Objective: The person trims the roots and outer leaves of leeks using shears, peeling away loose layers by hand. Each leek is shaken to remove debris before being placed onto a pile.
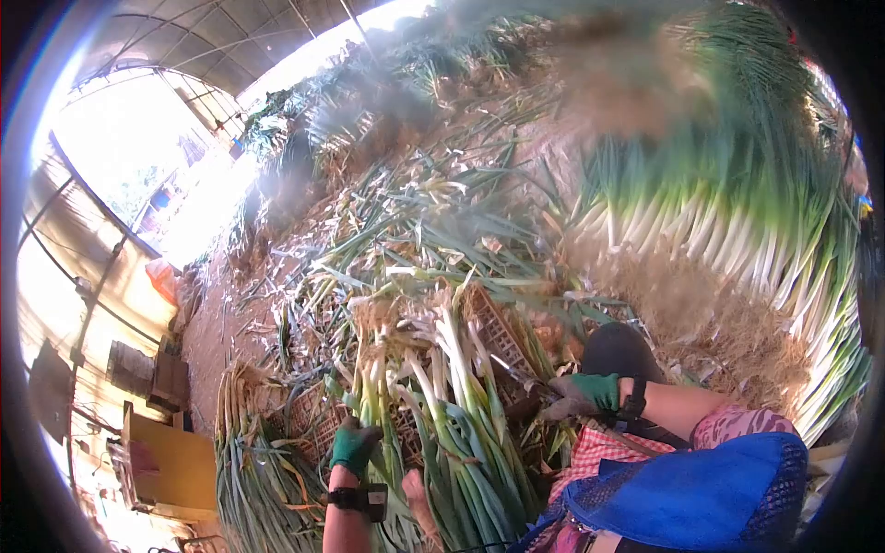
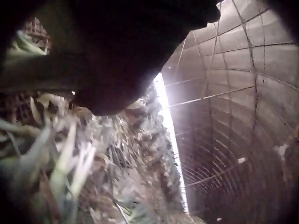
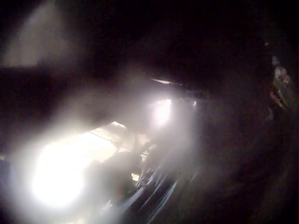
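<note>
My left hand (image 1: 355,444), in a green and grey glove, grips a green onion (image 1: 371,392) by its leafy part, with the roots pointing away from me. In the left wrist view the hand (image 2: 117,56) is a dark shape against a thick stalk (image 2: 42,72). My right hand (image 1: 585,394), gloved alike, holds a knife (image 1: 513,368) whose narrow metal blade points left toward the onions. Between the hands lies a pile of green onions (image 1: 456,405), roots away from me. The right wrist view is mostly dark and glare.
A bundle of green onions (image 1: 263,461) lies at left, by a brown slatted crate (image 1: 318,419). Another crate (image 1: 502,336) stands beyond the onions. Trimmed leaves (image 1: 433,217) litter the ground ahead. Long rows of onions (image 1: 728,221) are stacked at right. My dark-covered knee (image 1: 619,352) is near my right hand.
</note>
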Motion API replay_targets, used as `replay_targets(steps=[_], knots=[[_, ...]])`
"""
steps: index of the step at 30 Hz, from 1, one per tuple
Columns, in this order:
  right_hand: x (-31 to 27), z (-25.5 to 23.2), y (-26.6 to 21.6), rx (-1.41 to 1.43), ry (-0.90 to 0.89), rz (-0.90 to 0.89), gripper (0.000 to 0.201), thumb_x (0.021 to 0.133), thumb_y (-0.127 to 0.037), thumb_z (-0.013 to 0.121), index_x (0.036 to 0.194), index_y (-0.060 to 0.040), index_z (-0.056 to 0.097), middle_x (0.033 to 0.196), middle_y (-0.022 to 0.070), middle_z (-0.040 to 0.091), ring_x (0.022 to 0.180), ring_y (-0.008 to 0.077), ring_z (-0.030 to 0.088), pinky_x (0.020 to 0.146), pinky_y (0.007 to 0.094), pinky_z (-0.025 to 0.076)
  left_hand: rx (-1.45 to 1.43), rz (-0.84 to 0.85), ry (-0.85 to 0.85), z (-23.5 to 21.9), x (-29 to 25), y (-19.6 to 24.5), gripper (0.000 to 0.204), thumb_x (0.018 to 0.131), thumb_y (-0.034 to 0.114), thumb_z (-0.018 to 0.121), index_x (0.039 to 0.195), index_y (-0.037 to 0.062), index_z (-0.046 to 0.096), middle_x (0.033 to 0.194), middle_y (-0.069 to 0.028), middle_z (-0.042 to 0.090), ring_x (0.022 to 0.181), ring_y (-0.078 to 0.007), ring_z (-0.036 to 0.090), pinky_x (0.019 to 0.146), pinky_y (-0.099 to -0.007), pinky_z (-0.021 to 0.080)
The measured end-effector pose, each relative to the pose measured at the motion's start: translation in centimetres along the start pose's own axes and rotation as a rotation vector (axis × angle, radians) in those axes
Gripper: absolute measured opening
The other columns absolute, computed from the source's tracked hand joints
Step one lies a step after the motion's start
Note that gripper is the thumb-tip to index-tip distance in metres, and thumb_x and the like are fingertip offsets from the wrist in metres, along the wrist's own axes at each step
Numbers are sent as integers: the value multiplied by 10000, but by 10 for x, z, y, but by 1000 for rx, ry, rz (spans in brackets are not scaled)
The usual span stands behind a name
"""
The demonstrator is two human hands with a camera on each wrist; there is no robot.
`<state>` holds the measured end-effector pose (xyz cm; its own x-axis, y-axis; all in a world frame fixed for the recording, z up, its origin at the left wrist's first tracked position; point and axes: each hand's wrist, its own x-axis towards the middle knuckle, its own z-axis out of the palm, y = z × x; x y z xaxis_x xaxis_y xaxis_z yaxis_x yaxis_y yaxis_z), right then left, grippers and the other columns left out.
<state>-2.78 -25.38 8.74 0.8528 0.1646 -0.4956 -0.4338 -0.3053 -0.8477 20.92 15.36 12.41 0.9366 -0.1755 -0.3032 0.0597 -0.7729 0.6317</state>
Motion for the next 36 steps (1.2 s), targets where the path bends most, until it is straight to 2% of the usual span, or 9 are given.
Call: replay_targets(steps=[5, 11, 13, 16, 17, 20, 22, 27, 36], knots=[[10, 15, -5, 232, -62, -33, 447, 853, -318, 719, 1125, 13, 590, 897, 39, 617, 798, 129, 598, 680, 306, 530, -7, 36, -125, 58, -49, 15, 325, 741, 236, 755, 897, -17, 624, 780, -70, 654, 621, -150, 601, 538, -304, 481], [25, 20, 11, 156, -86, -27, 438, 859, -329, 705, 1094, 23, 594, 909, 66, 627, 721, 139, 619, 643, 305, 533, -272, -42, -450, 112, -58, 42, 520, 907, 438, 647, 1142, -25, 638, 930, -82, 656, 876, -170, 594, 777, -309, 479], [23, 17, 4, 110, -115, 62, 486, 853, -350, 697, 1162, 8, 584, 907, 70, 632, 715, 147, 617, 647, 311, 521, 396, 813, -338, 127, -5, -19, 354, 974, 292, 583, 1175, 8, 645, 927, -49, 656, 856, -150, 577, 770, -320, 483], [-4, 25, -14, 192, -51, -43, 500, 816, -398, 712, 1132, -26, 605, 861, 45, 631, 739, 139, 595, 657, 328, 492, 210, 636, -198, 141, 7, -9, 228, 944, 206, 609, 1080, 48, 702, 982, -95, 681, 842, -214, 621, 766, -342, 508], [-11, 27, -16, 183, -58, -107, 500, 815, -394, 714, 1135, -26, 601, 855, 40, 627, 731, 135, 591, 652, 326, 491, -315, -61, -326, 135, -18, 42, 204, 927, 160, 618, 1092, 85, 712, 1011, -120, 680, 838, -254, 633, 764, -351, 518], [-11, 38, -10, 291, -40, -311, 466, 810, -387, 722, 1078, -25, 601, 828, 23, 611, 713, 119, 572, 637, 315, 482, 47, 519, -399, 127, -30, 40, 272, 873, 50, 623, 1127, 108, 704, 945, -134, 670, 818, -278, 645, 740, -367, 525], [-10, 20, -7, 57, -186, -50, 636, 878, -274, 701, 1396, -11, 443, 979, 49, 626, 868, 134, 596, 774, 304, 505, -478, 157, -524, 127, -33, 30, 366, 807, -42, 591, 1133, 93, 686, 898, -136, 661, 794, -297, 639, 708, -379, 520], [-13, 40, -18, 115, -262, -170, 424, 824, -356, 712, 1048, -20, 583, 812, 31, 592, 712, 115, 553, 642, 306, 469, -452, -263, -540, 106, -55, 73, 311, 868, 300, 705, 987, 12, 707, 783, -21, 658, 596, -108, 557, 527, -240, 415], [135, 27, -30, -27, -84, -92, 338, 772, -348, 696, 765, -16, 638, 631, 100, 615, 526, 189, 613, 499, 346, 487, -445, -234, -498, 115, -66, 89, 387, 860, 337, 727, 999, -22, 688, 840, -76, 701, 698, -144, 652, 606, -263, 507]])
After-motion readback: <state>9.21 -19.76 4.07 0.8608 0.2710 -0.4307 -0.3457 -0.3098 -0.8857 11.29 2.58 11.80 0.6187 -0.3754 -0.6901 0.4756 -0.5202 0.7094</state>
